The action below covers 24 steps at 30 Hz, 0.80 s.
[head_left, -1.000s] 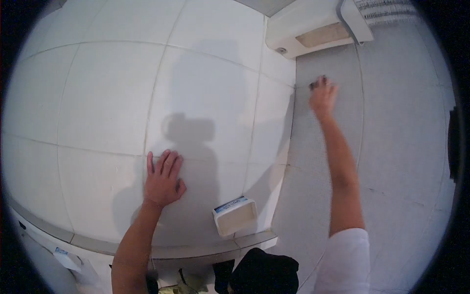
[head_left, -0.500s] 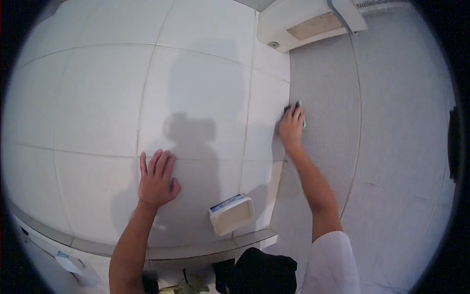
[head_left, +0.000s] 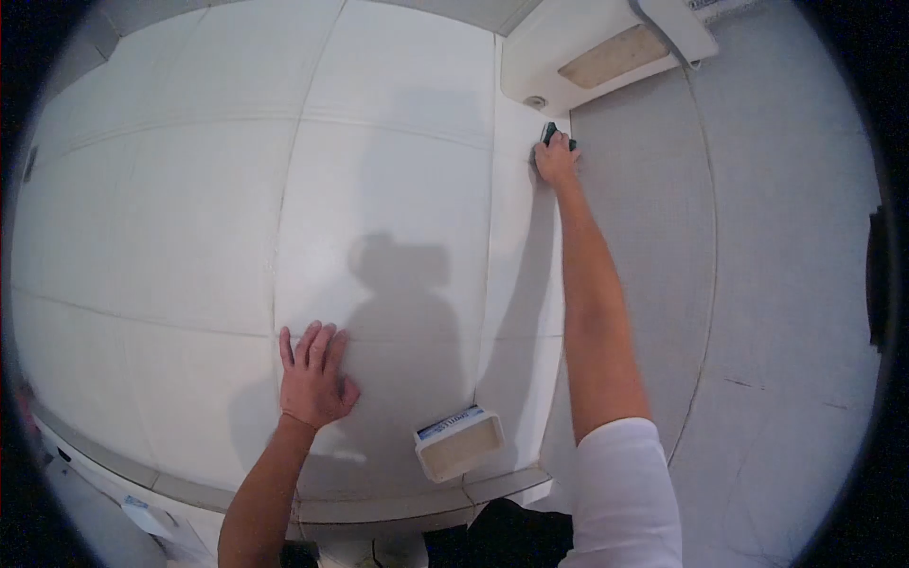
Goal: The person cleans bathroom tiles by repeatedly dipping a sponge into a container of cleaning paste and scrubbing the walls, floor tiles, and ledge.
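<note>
Along the lower left edge, we see a small white container [head_left: 147, 516] beside a straight tiled ledge [head_left: 379, 511]. Smooth white tiles [head_left: 189, 218] with thin grout lines spread beyond it, and our left hand [head_left: 315, 381] is over them, palm toward them, fingers spread wide. To its right, near the ledge, sits a white rectangular tub [head_left: 462, 447], round-cornered and blue-labelled. Farther right, our right hand [head_left: 557, 158] grips a dark green block [head_left: 549, 131] beside the seam where the tiles meet a grey, finely textured surface [head_left: 644, 265]; our fingers hide its full shape. Just beyond, a white fixture [head_left: 525, 66] with a brownish rectangular panel [head_left: 614, 59] blocks the way.
</note>
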Tool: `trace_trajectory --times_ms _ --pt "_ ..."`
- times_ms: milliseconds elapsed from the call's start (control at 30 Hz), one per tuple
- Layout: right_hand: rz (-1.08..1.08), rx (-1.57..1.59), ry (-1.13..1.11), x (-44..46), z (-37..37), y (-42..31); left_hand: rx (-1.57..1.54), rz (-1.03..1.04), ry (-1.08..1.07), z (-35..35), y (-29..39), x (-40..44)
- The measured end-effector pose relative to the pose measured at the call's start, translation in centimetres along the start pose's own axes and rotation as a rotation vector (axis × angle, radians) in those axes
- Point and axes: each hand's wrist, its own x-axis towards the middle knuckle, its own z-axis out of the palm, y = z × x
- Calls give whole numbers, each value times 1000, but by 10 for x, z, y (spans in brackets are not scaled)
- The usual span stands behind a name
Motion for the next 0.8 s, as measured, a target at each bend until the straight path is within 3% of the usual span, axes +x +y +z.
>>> trace_trajectory --times_ms 33,100,133,200,233,267,333,400,467,600,667,800 --pt "26 -53 47 10 10 1 10 3 6 -1 0 1" --pt "-208 257 211 -12 5 -44 0 -1 -6 -4 3 2" --pt "-305 333 85 -33 -23 -82 2 12 -4 -5 5 1" --pt "-583 476 268 -80 -14 -138 -1 -8 -9 -5 5 2" --pt "-720 487 95 -106 -41 -159 12 1 -1 -3 3 3" --pt "-837 423 147 -129 -43 -163 17 21 22 -1 2 1" --pt "-733 511 7 -119 -49 -126 19 44 30 -1 0 0" --pt "-495 65 224 -85 -32 -56 14 26 16 -4 2 1" --pt "-119 -102 178 -81 -34 -8 7 21 11 -5 2 2" --pt "-72 55 45 -222 -43 8 -15 29 52 -3 2 1" --pt "-61 -10 -35 -287 -52 9 -19 19 32 -5 2 1" --pt "-148 122 59 -198 -35 25 20 7 1 -4 2 2"
